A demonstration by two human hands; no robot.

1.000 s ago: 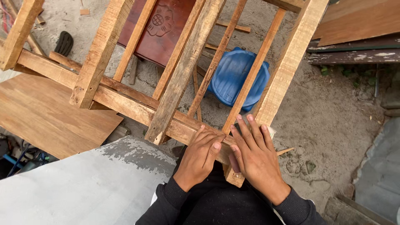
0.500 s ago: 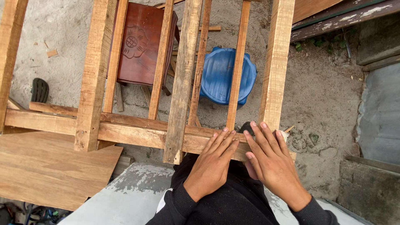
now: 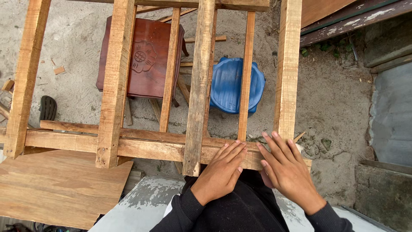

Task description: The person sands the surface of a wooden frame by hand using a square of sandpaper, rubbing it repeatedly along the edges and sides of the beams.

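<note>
Hands: left hand and right hand both lie flat, fingers spread and open, gripping nothing.
Left fingers: fingertips rest on the top face of the cross rail of the wooden frame, just right of the wide middle slat.
Right fingers: tips reach the foot of the right-hand post, palm over the end of the same rail, just beside the left hand without overlapping it.
Frame: raw timber, upright slats running away from the fingertips, cross rail directly under them.
Beyond the fingertips: blue plastic tub on sandy ground, seen between the slats; dark red carved wooden panel to its left.
Left of the fingers: plywood sheet below the rail; black sandal on the sand further off.
Behind the wrists: black sleeves, grey painted slab.
</note>
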